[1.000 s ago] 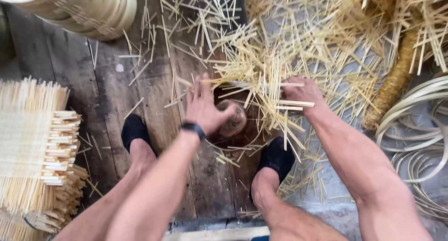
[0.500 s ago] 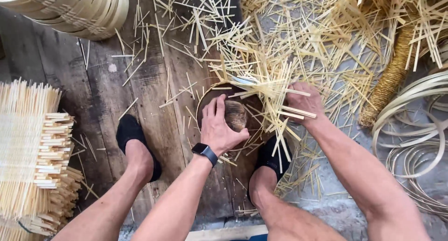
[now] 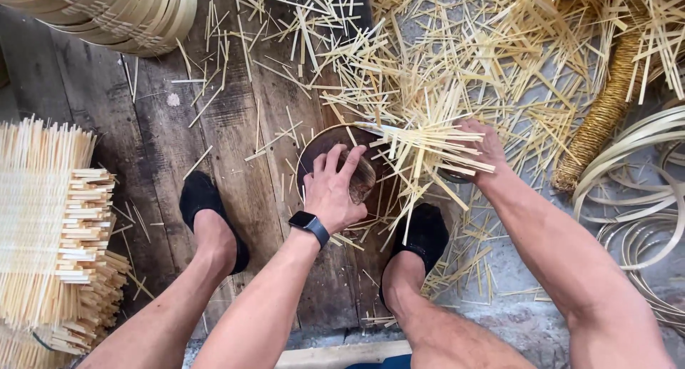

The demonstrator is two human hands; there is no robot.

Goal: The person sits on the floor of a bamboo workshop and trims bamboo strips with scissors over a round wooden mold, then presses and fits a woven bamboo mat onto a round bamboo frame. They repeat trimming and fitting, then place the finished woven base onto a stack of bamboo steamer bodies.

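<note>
**A:** Starting nearest me: what are the hands on?

**B:** I see the left hand (image 3: 334, 190), black watch (image 3: 310, 226) on its wrist, laid palm-down with fingers spread over the round brown wooden block (image 3: 341, 170) that stands between the two black slippers (image 3: 207, 215). It presses and steadies rather than clenches; nothing is closed inside it.

**A:** And the right?

**B:** The right hand (image 3: 484, 149), at about three o'clock from the block, is closed around a bundle of pale split bamboo slivers (image 3: 421, 151). The bundle lies across the block's rim toward two o'clock, its ends fanned and uneven. I cannot tell how firmly the fingers pinch, since the slivers hide them.

**A:** How would you do this well?

**B:** My judgement: keep the left palm flat so the block doesn't rock, and keep those fingers clear of where the sliver ends meet the wood. The bundle looks loose, so I would tighten the right-hand hold and square the ends before pressing them down.

**A:** Farther out?

**B:** At nine o'clock, a stack of woven pale bamboo mats (image 3: 50, 226). At twelve to one o'clock, a wide litter of loose bamboo slivers (image 3: 457, 62) on the dark plank floor (image 3: 143, 140). At eleven, stacked round bamboo hoops (image 3: 121, 16); at two, a golden wrapped coil (image 3: 603, 115) beside curled bamboo strips (image 3: 642, 198).
</note>
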